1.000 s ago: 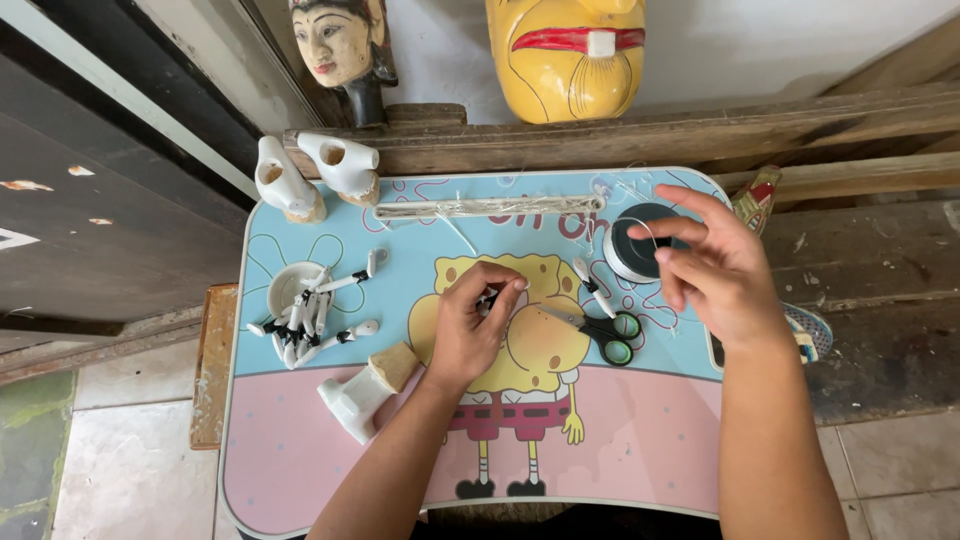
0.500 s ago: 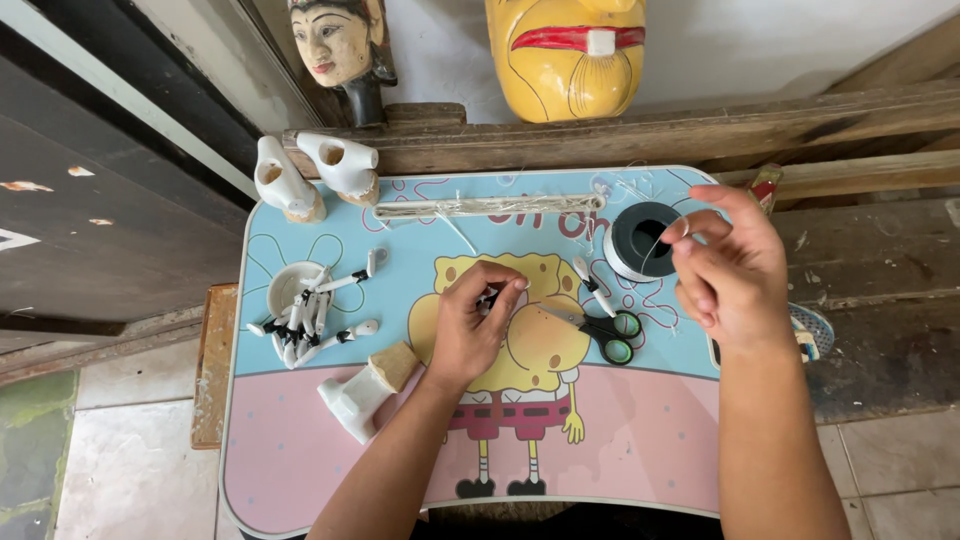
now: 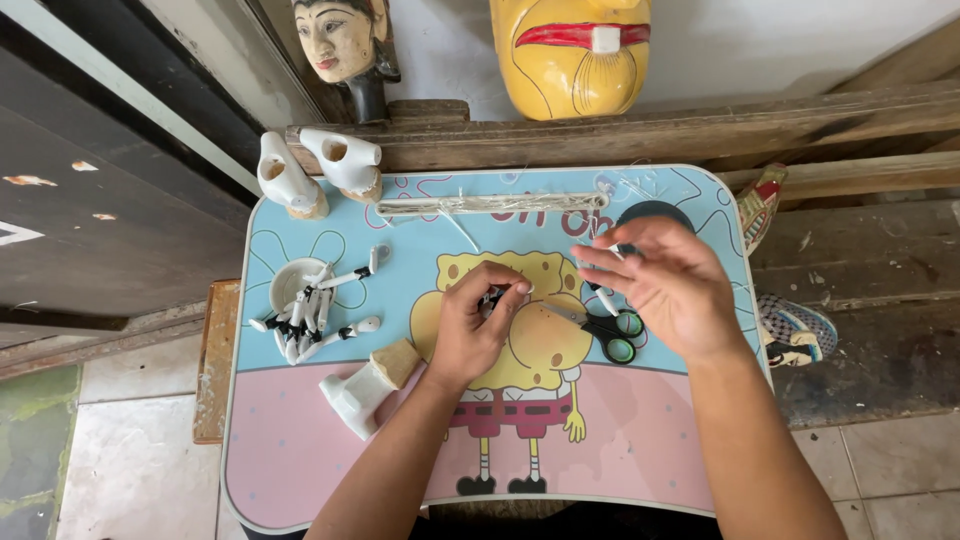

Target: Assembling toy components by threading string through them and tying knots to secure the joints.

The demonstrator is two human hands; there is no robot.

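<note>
Nearest the camera I log both forearms coming up over the pink lower band of the small cartoon-printed table (image 3: pixel 300 470). Left of the left forearm a white carved piece with a tan block end (image 3: pixel 368 388) lies on the tabletop.

The left hand (image 3: pixel 478 325) rests on the yellow cartoon figure at the table's middle. Its fingertips are curled together and pinch a small dark and white part (image 3: pixel 492 297); I cannot tell what the part is.

The right hand (image 3: pixel 672 285) hovers above the table, just beside the left hand and apart from it. Its fingers are loosely spread and pointing left; thumb and forefinger come close at the tips, but I cannot tell whether anything is between them.

Below the right palm lie scissors with black and green handles (image 3: pixel 612 330), partly covered by the hand. Behind the fingers a dark round object (image 3: pixel 652 212) shows only its upper edge.

Further left, a small white dish (image 3: pixel 292 282) with a cluster of white carved sticks (image 3: pixel 320 310).

Along the far edge: a pale fibre bundle (image 3: pixel 490 203) and two white carved pieces (image 3: pixel 320 168). Beyond, two painted masks on the ledge.
</note>
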